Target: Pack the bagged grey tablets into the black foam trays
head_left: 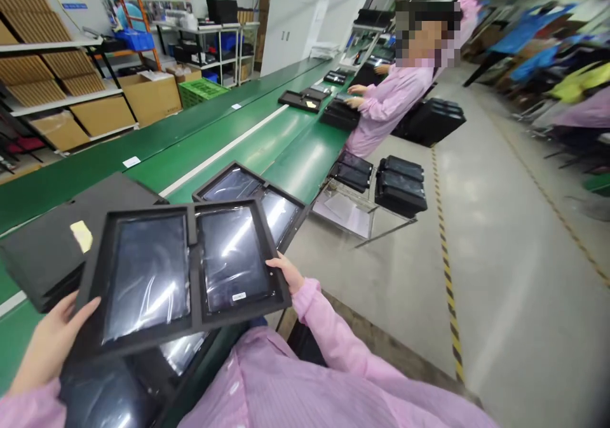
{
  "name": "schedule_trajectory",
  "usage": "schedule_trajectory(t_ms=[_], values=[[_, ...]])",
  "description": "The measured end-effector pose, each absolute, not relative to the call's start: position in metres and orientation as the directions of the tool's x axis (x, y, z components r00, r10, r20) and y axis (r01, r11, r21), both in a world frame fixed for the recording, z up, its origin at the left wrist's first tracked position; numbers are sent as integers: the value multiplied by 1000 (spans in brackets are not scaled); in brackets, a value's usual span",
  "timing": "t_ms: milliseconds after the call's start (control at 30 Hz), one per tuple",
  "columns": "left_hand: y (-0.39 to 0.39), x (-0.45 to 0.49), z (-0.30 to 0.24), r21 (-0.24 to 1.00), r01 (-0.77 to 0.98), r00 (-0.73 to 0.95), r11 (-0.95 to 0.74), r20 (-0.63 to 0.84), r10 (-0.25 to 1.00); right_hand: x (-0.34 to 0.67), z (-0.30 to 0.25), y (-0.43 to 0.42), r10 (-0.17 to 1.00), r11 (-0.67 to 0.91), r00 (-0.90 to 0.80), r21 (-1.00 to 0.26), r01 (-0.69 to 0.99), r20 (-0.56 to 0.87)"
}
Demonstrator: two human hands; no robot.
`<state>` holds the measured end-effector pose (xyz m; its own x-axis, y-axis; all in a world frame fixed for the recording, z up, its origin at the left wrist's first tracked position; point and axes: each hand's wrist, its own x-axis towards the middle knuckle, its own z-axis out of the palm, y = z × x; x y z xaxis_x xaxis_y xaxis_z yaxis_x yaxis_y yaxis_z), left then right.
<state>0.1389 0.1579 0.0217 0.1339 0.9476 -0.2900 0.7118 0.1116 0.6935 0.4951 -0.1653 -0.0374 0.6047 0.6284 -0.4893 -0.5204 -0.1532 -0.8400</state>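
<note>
Above the near edge of the green worktop (295,155), the left hand (52,339) has its grip closed on the left rim of a black foam tray (192,269) — likely light, soft, apt to flex — carrying two film-wrapped screens (147,275), probably fragile, while the right hand (286,272) clasps the right rim.

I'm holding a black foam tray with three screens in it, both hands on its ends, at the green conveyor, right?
Not quite: the head view shows two plastic-wrapped screens in the black foam tray, not three. The left hand and right hand do hold its ends at the green conveyor.
</note>
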Motion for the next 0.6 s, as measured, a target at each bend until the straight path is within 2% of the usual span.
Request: schedule_trajectory(t_ms=[33, 67, 133, 233, 333, 467, 600], values=[[169, 181, 33, 784, 573, 228, 239, -433, 872, 510, -35, -175, 598, -80, 652, -844, -530, -467], [178, 222, 41, 794, 470, 292, 387, -553, 780, 525, -34, -182, 563, -12, 696, -847, -532, -445], [194, 293, 46, 774, 255, 417, 579, -628, 657, 554, -36, -191, 492, 96, 764, -846, -524, -417], [202, 379, 29, 811, 61, 446, 581, -543, 711, 586, -49, -188, 390, 190, 825, -841, -507, -410], [188, 446, -4, 840, -78, 439, 537, -454, 775, 598, -67, -177, 310, 215, 852, -841, -496, -423], [153, 494, -44, 880, -73, 431, 469, -397, 811, 591, -91, -170, 289, 136, 836, -844, -519, -467], [130, 474, -56, 929, 23, 412, 370, -346, 843, 587, -104, -179, 344, -23, 798, -854, -520, -495]])
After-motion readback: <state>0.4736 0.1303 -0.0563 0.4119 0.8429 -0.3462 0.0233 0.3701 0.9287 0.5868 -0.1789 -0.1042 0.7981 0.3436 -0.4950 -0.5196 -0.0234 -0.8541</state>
